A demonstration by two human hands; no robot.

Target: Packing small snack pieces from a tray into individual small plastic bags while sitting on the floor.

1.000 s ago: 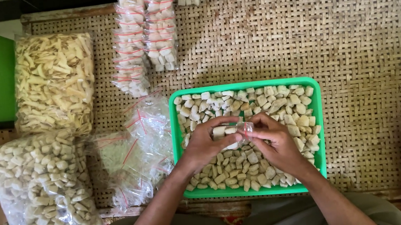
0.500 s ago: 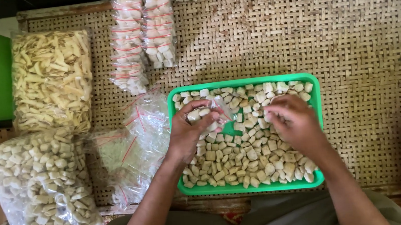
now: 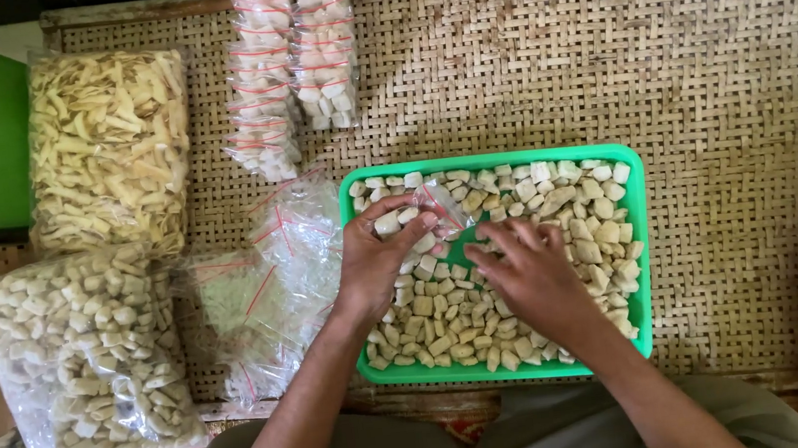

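Here the left hand (image 3: 373, 262) holds a small bag (image 3: 443, 211) pointing right

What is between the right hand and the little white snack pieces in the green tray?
Nothing visible. The right hand lies flat on the snack pieces in the green tray. The left hand holds a small clear bag beside it.

big bags of pale snacks (image 3: 84, 360) and yellow sticks (image 3: 110, 147) on woven mat (image 3: 702, 69)

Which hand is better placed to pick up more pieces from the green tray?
Probably the right hand: it lies spread on the pieces in the tray, while the left hand holds a small bag.
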